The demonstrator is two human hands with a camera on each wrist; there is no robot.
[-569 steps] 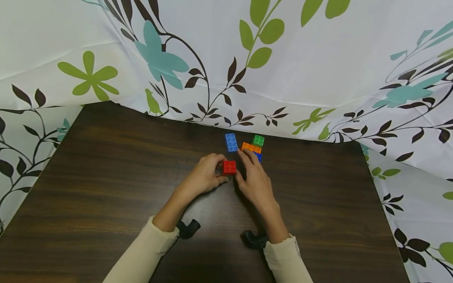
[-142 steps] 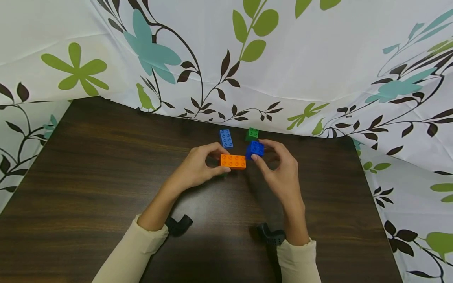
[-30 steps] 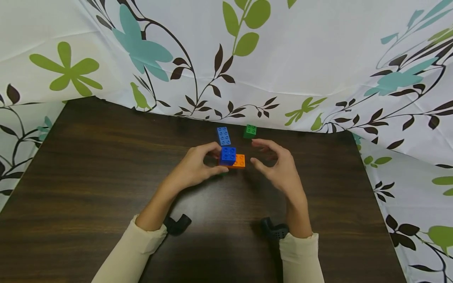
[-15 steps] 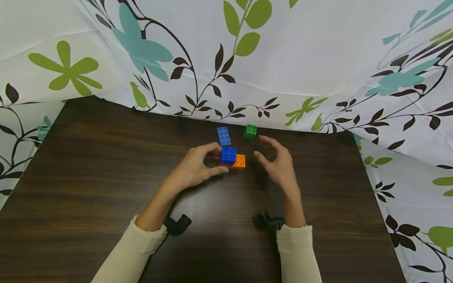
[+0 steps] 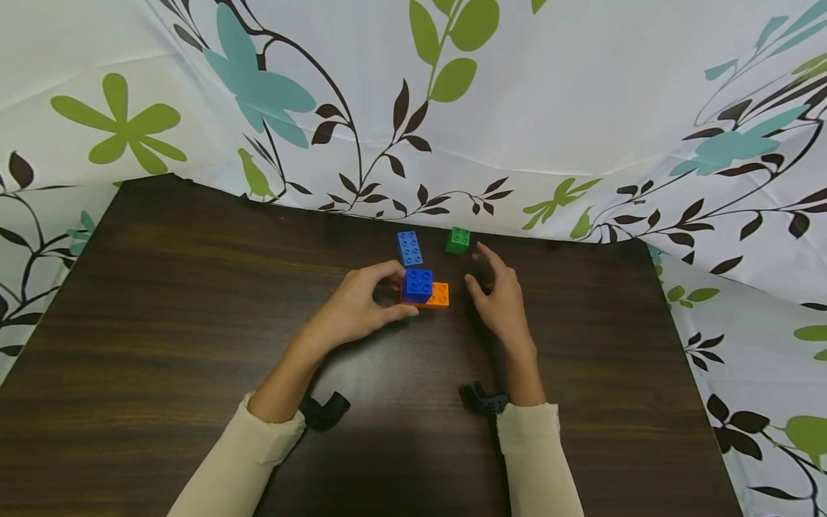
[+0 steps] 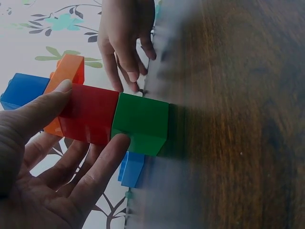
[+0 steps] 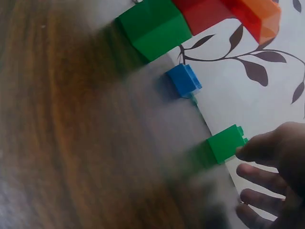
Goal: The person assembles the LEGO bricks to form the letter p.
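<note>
White cloth (image 5: 549, 93) printed with leaves, flowers and birds hangs behind a dark wood-grain table (image 5: 194, 345), where a person in cream sleeves (image 5: 235, 459) handles a small tower of building blocks. The tower's orange brick (image 5: 441, 295) carries a dark blue block (image 5: 418, 284) on its left part; beneath the orange brick sits a red block (image 6: 90, 114), with a green base block (image 6: 140, 121) under that. The left hand (image 5: 352, 305), left of the orange brick, grasps the tower around the red block, its thumb tip up at the orange brick's edge. To the right of the orange brick, the right hand (image 5: 500, 298) holds nothing, fingers loosely bent and near the far green block (image 5: 458, 240), which stands beyond the orange brick and slightly right. A light blue brick (image 5: 410, 248) lies beyond the orange brick, slightly left.
</note>
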